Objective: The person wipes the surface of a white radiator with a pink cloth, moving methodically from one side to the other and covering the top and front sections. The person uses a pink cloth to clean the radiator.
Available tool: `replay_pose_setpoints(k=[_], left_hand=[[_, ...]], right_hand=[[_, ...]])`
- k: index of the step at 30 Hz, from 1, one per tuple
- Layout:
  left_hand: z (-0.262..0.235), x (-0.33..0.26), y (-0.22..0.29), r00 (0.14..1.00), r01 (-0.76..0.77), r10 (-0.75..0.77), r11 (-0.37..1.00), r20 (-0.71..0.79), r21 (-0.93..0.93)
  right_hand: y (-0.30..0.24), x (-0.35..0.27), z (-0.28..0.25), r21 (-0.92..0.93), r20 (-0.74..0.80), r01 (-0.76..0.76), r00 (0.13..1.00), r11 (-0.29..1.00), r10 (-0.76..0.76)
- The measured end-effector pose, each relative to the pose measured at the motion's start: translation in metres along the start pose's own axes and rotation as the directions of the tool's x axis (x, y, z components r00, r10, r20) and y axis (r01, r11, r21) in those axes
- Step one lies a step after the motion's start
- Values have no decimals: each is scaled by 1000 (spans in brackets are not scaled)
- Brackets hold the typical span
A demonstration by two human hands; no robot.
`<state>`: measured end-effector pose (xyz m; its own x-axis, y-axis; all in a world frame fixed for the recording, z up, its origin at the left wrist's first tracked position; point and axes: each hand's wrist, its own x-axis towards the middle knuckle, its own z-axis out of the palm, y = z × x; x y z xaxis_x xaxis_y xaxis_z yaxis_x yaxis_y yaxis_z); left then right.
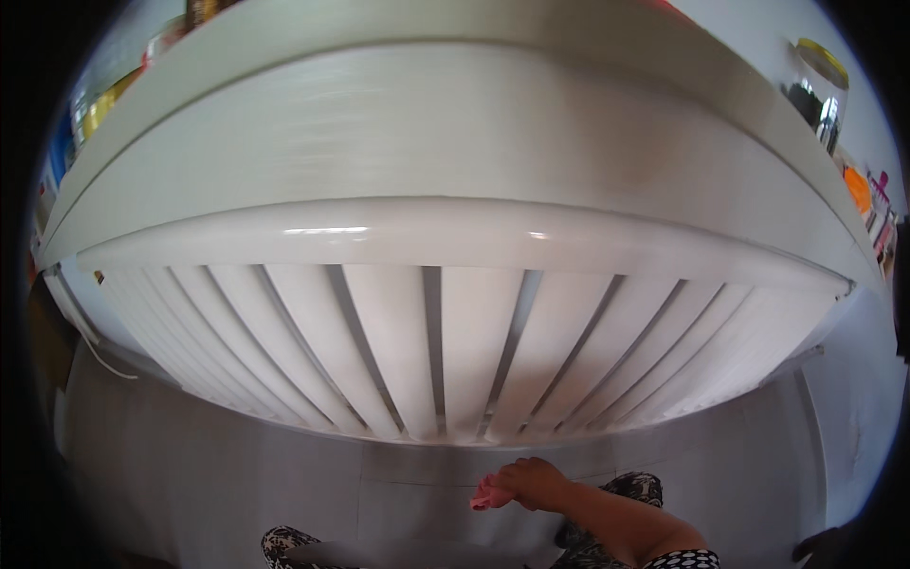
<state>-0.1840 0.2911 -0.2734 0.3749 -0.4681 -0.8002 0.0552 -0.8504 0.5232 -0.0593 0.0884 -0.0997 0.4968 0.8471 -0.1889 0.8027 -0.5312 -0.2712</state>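
My right hand (533, 481) is closed around a small pink cloth (489, 496), low in the view, just under the bottom edge of a white ribbed radiator (464, 351). The forearm comes in from the lower right. The radiator's vertical fins fill the middle of the picture, below a white sill (455, 123). My left hand is not in view. Patterned black-and-white trouser legs (284, 545) show at the bottom edge.
On the white sill stand a glass jar with a yellow lid (817, 90) at the right, orange and pink items (863, 194) beyond it, and several jars and bottles (95, 104) at the left. A grey tiled floor (284, 465) lies below. A thin white cable (90, 341) hangs at the left.
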Motion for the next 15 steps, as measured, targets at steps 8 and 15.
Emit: replay_pose_setpoints(k=[8,15], left_hand=[[8,12,-1,997,-43,37,996,73,73],[51,31,0,976,-108,77,984,202,145]], right_hand=[[-9,-42,21,-50,-84,-87,993,995,83],[-12,-52,30,-31,-235,-26,972,999,18]])
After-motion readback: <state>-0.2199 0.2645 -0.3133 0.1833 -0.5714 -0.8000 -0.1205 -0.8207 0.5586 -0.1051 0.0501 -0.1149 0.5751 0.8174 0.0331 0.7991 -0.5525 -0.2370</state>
